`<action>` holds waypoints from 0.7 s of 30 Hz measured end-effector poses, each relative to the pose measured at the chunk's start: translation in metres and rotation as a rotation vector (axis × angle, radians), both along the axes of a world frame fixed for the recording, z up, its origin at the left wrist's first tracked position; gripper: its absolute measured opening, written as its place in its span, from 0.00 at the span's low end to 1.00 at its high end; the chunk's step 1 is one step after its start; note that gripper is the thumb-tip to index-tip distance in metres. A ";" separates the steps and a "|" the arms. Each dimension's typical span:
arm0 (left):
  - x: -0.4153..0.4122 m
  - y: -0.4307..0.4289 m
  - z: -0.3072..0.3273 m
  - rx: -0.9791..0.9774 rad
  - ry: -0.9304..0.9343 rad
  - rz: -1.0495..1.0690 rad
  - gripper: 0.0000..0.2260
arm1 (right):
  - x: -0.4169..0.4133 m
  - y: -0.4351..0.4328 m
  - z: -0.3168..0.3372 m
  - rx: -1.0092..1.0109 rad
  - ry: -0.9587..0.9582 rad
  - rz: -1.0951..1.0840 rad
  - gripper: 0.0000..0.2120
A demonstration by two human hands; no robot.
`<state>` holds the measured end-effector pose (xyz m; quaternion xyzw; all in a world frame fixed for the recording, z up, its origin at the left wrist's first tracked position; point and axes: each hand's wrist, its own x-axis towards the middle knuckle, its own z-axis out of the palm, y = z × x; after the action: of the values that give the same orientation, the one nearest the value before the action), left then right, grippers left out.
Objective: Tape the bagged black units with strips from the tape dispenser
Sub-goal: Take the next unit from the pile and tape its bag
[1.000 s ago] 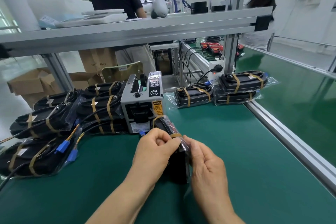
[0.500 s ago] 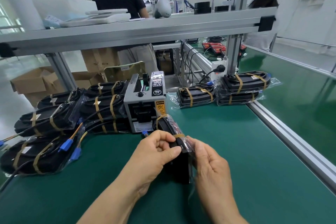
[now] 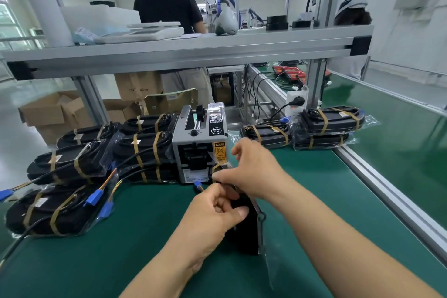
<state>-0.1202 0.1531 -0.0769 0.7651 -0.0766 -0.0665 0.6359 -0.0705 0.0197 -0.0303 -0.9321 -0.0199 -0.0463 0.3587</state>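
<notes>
Bagged black unit (image 3: 244, 232) lies on tabletop (image 3: 121, 261), long axis running away twd tape dispenser (image 3: 202, 138), far end just below its slot. Left hand (image 3: 215, 213) grips unit mid-body. Right hand (image 3: 254, 172) is nearer dispenser, at unit's far end; pinching or pressing, can't tell.

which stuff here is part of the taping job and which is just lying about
Job: tape dispenser, bagged black unit held by left hand and right hand, taped units stacked either side.
Lying about: cardboard boxes, power strip, red parts.
</notes>
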 end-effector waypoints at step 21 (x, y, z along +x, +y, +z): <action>0.095 0.032 0.004 -0.438 0.339 0.522 0.07 | 0.022 0.003 -0.035 -0.006 -0.047 -0.193 0.14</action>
<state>-0.0251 0.1847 -0.0731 0.5831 0.2147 -0.0100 0.7835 -0.0485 0.0229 -0.0658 -0.9293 0.0616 -0.1025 0.3494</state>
